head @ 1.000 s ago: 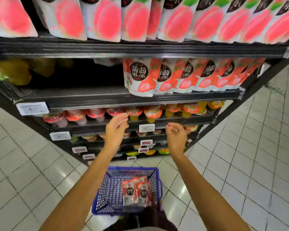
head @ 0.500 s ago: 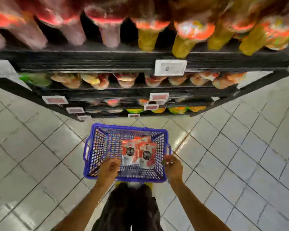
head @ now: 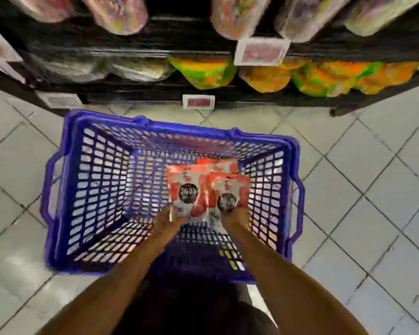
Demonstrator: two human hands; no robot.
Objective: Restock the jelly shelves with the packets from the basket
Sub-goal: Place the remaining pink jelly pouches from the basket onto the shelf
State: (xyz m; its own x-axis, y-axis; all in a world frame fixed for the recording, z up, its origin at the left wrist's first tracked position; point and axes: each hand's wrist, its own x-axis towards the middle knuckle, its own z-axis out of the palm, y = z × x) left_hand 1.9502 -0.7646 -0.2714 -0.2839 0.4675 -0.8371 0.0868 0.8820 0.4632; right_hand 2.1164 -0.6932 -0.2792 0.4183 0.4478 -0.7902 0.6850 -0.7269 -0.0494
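Note:
A blue plastic basket (head: pixel 58 197) stands on the tiled floor in front of the shelves. Inside it lie red-and-white jelly packets with dark round labels, one on the left (head: pixel 186 187), one on the right (head: pixel 230 187), and a third (head: pixel 215 163) partly hidden behind them. Both my arms reach down into the basket. My left hand (head: pixel 166 220) is at the near edge of the left packet. My right hand (head: pixel 236 216) is at the near edge of the right packet. Motion blur hides the fingers, so the grip is unclear.
The lowest dark shelves (head: pixel 131 93) run across the top of the view, holding orange-green bags (head: pixel 203 73) and clear tubs (head: pixel 116 8) above. White price tags (head: pixel 198 102) hang on the shelf edges. Grey tiled floor (head: pixel 373 189) surrounds the basket.
My view has tilted down and closer to the basket. Both hands have gone from the shelf to the basket's near rim, and now down inside to the packets.

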